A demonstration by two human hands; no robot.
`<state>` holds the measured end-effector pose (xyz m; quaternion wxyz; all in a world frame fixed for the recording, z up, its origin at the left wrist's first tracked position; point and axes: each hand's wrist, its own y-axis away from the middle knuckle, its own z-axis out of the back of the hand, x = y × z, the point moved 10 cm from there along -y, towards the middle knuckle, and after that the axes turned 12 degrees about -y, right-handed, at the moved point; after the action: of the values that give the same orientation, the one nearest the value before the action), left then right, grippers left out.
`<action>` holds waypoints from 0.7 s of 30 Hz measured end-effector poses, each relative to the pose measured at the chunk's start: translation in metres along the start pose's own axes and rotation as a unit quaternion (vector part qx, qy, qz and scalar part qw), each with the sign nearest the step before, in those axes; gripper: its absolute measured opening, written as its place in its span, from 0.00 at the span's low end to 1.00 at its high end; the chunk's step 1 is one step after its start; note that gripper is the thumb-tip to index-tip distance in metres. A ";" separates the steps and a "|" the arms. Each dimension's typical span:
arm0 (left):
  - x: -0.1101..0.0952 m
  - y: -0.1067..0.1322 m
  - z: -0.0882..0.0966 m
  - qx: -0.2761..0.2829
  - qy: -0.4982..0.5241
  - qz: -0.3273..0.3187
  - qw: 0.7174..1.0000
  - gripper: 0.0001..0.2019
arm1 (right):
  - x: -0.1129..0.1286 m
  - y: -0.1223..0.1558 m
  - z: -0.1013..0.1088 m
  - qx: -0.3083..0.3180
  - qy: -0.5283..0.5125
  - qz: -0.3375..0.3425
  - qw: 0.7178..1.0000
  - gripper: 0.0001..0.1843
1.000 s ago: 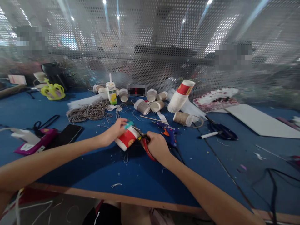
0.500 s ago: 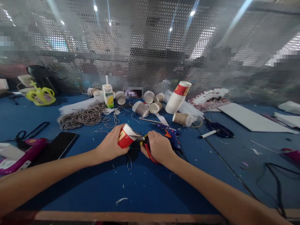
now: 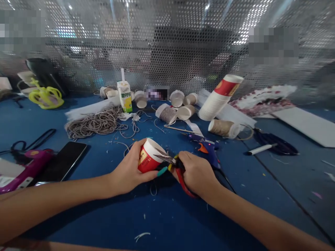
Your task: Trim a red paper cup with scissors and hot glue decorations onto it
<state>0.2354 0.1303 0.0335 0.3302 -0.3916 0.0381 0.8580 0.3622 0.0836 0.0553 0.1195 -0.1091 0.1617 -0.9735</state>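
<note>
A red and white paper cup is held tilted in my left hand, its open mouth turned to the right. The thumb, with a teal nail, lies along the cup's lower side. My right hand grips scissors with red, black and yellow handles. Their parted blades point left at the cup's rim, one seeming to reach inside the mouth. Whether they cut the paper I cannot tell. Just beyond my right hand lies a blue glue gun with an orange trigger.
Behind are a grey cord bundle, a drink carton, a leaning stack of paper cups and a twine-wrapped cup. At left lie a phone and a purple glue gun. A perforated metal screen stands at the back.
The view has shifted and come closer. The cup's mouth faces me more, and the scissor blades now stand visibly apart at its rim. Both hands keep their hold.
</note>
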 end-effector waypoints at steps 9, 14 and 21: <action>0.002 0.002 -0.004 0.016 0.037 0.002 0.999 0.39 | 0.002 0.003 0.004 -0.002 0.028 -0.019 0.999 0.06; -0.004 0.004 0.003 -0.024 -0.019 -0.012 0.999 0.44 | 0.012 0.004 0.011 -0.023 0.030 -0.011 0.999 0.12; -0.004 0.005 0.007 -0.045 -0.094 -0.005 0.995 0.46 | 0.009 0.006 0.006 0.004 0.041 -0.007 0.999 0.07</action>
<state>0.2302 0.1266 0.0401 0.3191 -0.3239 -0.0338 0.8900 0.3563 0.0740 0.0608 0.1062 -0.0699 0.1615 -0.9786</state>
